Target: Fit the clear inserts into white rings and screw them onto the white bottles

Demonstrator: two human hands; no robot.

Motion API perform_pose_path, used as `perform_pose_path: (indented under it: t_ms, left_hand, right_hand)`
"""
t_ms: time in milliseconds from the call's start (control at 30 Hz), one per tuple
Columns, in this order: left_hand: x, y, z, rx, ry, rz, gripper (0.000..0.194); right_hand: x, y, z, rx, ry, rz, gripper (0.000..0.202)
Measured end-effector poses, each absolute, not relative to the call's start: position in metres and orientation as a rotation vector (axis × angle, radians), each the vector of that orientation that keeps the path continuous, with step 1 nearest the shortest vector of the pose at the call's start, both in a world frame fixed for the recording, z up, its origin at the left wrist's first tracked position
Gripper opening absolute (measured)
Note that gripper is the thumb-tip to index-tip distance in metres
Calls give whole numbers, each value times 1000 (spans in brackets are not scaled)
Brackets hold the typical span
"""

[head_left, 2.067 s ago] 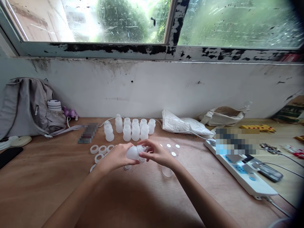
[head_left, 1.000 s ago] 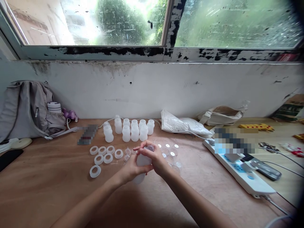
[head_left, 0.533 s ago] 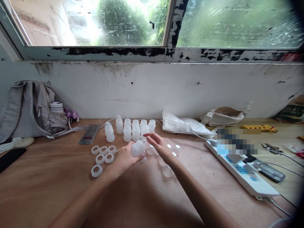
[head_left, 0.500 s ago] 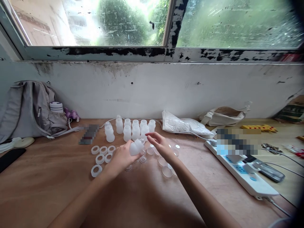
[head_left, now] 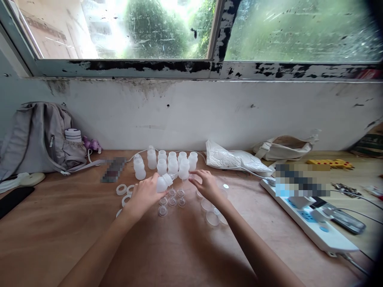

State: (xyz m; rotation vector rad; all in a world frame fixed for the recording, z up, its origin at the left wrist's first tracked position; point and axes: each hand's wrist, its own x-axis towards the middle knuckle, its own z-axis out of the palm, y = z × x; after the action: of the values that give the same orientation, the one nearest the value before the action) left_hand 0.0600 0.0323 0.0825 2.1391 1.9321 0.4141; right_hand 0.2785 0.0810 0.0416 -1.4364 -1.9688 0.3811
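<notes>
Wooden table [head_left: 60,235] under bottles [head_left: 167,161], rings [head_left: 121,189]

single head-worn view, looking forward and down, close over wooden table [head_left: 60,231], facing wall and window [head_left: 149,28]

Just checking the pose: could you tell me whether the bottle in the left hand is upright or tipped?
Tipped: the bottle in the left hand leans, neck pointing up-right.

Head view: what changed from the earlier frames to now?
The right hand let go of the bottle it had gripped at the neck together with the left hand, and moved back toward the standing bottles. The left hand carried the bottle, tilted, toward that cluster. The rings, backpack and power strip stayed put.
</notes>
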Motion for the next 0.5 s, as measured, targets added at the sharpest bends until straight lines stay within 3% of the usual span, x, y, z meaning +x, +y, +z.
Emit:
perform_pose_path:
  t_ms: [167, 500]
  left_hand:
    - [63, 28, 93, 2205, 1884, 430, 30]
    - [64, 18, 105, 2327, 1860, 525, 35]
  right_hand:
    - [275, 70, 68, -1028, -1634, 900, 30]
    - [276, 55, 85, -807, -1452, 1086, 30]
